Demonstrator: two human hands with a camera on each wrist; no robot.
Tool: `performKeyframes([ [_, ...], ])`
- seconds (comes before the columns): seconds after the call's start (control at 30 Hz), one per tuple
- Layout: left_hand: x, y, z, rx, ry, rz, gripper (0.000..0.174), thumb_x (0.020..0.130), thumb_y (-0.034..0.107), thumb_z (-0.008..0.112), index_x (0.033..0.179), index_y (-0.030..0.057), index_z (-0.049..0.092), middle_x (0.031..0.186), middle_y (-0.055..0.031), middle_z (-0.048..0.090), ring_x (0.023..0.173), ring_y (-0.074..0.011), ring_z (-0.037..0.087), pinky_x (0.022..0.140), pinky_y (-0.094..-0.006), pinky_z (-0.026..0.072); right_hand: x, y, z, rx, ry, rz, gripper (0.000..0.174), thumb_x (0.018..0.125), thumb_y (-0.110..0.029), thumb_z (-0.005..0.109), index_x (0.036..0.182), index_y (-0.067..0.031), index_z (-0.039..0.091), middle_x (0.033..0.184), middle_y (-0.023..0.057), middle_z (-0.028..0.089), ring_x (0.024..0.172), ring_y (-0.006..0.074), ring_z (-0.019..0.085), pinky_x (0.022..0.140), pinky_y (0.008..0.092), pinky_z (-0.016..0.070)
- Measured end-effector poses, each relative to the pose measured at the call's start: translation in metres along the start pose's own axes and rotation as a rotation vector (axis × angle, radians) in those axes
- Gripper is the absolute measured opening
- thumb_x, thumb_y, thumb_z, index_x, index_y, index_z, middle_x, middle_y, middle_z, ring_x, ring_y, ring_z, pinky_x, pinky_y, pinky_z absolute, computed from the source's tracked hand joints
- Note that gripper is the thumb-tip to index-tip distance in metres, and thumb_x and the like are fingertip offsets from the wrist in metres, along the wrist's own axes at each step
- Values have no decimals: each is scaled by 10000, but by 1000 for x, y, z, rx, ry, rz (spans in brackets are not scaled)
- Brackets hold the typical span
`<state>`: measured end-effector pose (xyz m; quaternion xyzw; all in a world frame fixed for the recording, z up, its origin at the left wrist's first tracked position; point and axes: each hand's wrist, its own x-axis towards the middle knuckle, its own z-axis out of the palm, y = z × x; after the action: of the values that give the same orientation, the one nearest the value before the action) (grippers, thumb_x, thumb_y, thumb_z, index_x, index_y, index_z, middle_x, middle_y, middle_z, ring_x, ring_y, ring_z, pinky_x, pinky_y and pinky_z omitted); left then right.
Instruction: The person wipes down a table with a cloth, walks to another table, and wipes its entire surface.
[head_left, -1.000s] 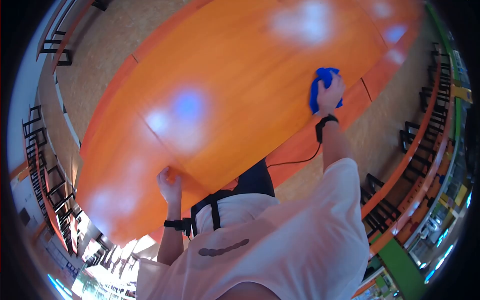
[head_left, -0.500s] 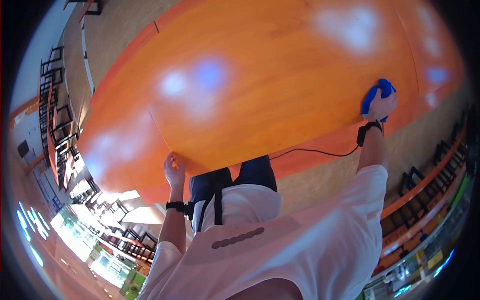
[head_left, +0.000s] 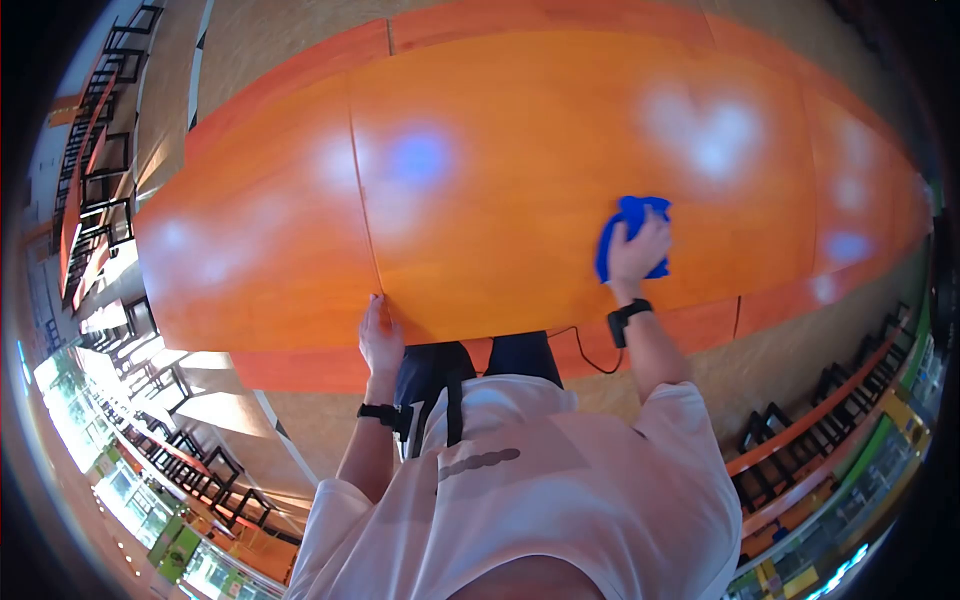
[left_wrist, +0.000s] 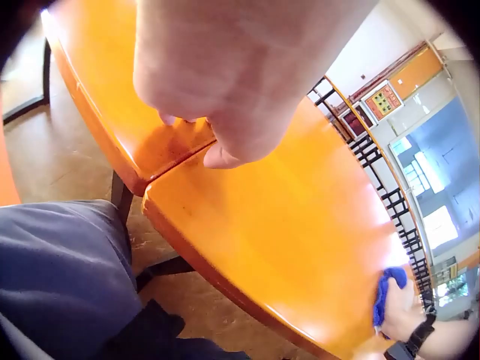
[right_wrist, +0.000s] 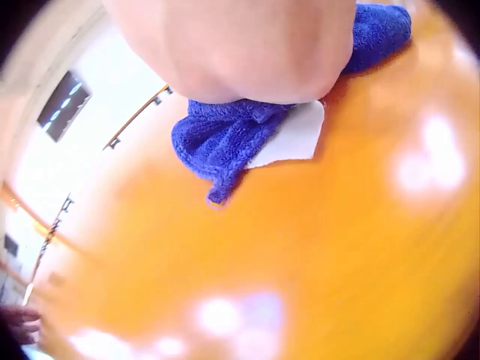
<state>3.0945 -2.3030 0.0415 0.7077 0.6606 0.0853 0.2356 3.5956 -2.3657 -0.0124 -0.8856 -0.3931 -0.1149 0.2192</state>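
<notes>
My right hand (head_left: 640, 252) grips a bunched blue cloth (head_left: 606, 258) on the orange tabletop (head_left: 520, 130). In the right wrist view the fuzzy cloth (right_wrist: 221, 142) bulges out on both sides of the hand, and its fingertips are hidden. A flat white piece (right_wrist: 292, 139) pokes out from under the hand beside the folds. Over by the near table edge, my left hand (head_left: 382, 345) rests at the seam between two tabletops, fingers loosely bent and nothing held. The left wrist view shows that hand (left_wrist: 225, 97) low over the seam.
A black cable (head_left: 590, 362) hangs from the right wristband (head_left: 628, 318) past the table's near edge. My legs (head_left: 525, 358) are close against that edge. Rows of tables with black-legged stools (head_left: 845, 390) line both sides of the room.
The right hand and the cloth went out toward the right, then came back left along the tabletop. The left hand stays near the seam by the edge. The head view has turned.
</notes>
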Motion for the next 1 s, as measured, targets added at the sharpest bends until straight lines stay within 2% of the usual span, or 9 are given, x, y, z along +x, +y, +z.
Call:
performKeyframes([
  [0.13, 1, 0, -15, -86, -50, -9, 538, 874, 34, 654, 1411, 73, 632, 1455, -178, 658, 1328, -366, 622, 1114, -443, 497, -45, -152, 28, 240, -175, -202, 586, 893, -294, 714, 1416, -63, 585, 1407, 210, 591, 1366, 468, 494, 1188, 611, 341],
  [0.23, 11, -5, -32, -187, -171, -121, 484, 897, 36, 657, 1380, 57, 662, 1408, -177, 687, 1261, -349, 673, 1082, -420, 529, -93, -258, 38, 304, -303, -291, 678, 853, -337, 779, 1450, -83, 583, 1447, 202, 563, 1431, 476, 444, 1195, 622, 330],
  [0.27, 15, -11, -33, -208, -154, -87, 467, 903, 35, 655, 1369, 54, 670, 1383, -178, 697, 1243, -347, 681, 1070, -418, 535, -106, -288, 40, 367, -321, -340, 707, 829, -336, 801, 1458, -102, 583, 1455, 190, 560, 1436, 469, 441, 1191, 620, 335],
  [0.33, 21, -30, -36, -247, -119, -9, 433, 915, 32, 650, 1346, 47, 685, 1332, -182, 717, 1207, -342, 697, 1048, -414, 546, -127, -339, 37, 442, -407, -403, 673, 823, -301, 801, 1442, -126, 601, 1453, 178, 569, 1422, 456, 462, 1176, 604, 356],
  [0.43, 30, -54, -44, -269, -114, 63, 411, 927, 26, 639, 1334, 37, 693, 1261, -185, 734, 1195, -342, 698, 1045, -419, 544, -144, -379, 40, 464, -406, -449, 645, 804, -269, 813, 1411, -142, 633, 1466, 153, 570, 1420, 438, 469, 1170, 594, 376],
  [0.57, 47, -98, -58, -333, -184, 79, 409, 923, 5, 634, 1326, 37, 692, 1232, -171, 743, 1111, -311, 723, 985, -402, 570, -134, -372, 37, 480, -517, -531, 695, 781, -273, 856, 1425, -150, 624, 1479, 134, 561, 1439, 417, 448, 1205, 567, 365],
  [0.7, 60, -133, -59, -337, -202, 25, 410, 891, -14, 650, 1292, 52, 704, 1194, -160, 743, 1008, -282, 735, 891, -393, 592, -116, -329, 21, 382, -576, -588, 718, 761, -289, 876, 1421, -164, 620, 1482, 121, 561, 1445, 399, 443, 1214, 540, 367],
  [0.87, 83, -124, -49, -305, -184, -1, 425, 875, -14, 660, 1289, 65, 710, 1190, -153, 742, 1034, -284, 731, 890, -379, 591, -108, -202, -4, 269, -375, -236, 703, 756, -268, 858, 1407, -145, 622, 1470, 153, 569, 1426, 437, 442, 1204, 542, 375],
  [1.0, 91, -85, -44, -243, -118, 98, 431, 867, -5, 664, 1290, 67, 706, 1242, -157, 723, 1119, -324, 706, 958, -403, 574, -94, -86, -24, 203, -170, -52, 659, 778, -262, 818, 1392, -114, 628, 1446, 182, 580, 1372, 463, 488, 1173, 567, 403],
])
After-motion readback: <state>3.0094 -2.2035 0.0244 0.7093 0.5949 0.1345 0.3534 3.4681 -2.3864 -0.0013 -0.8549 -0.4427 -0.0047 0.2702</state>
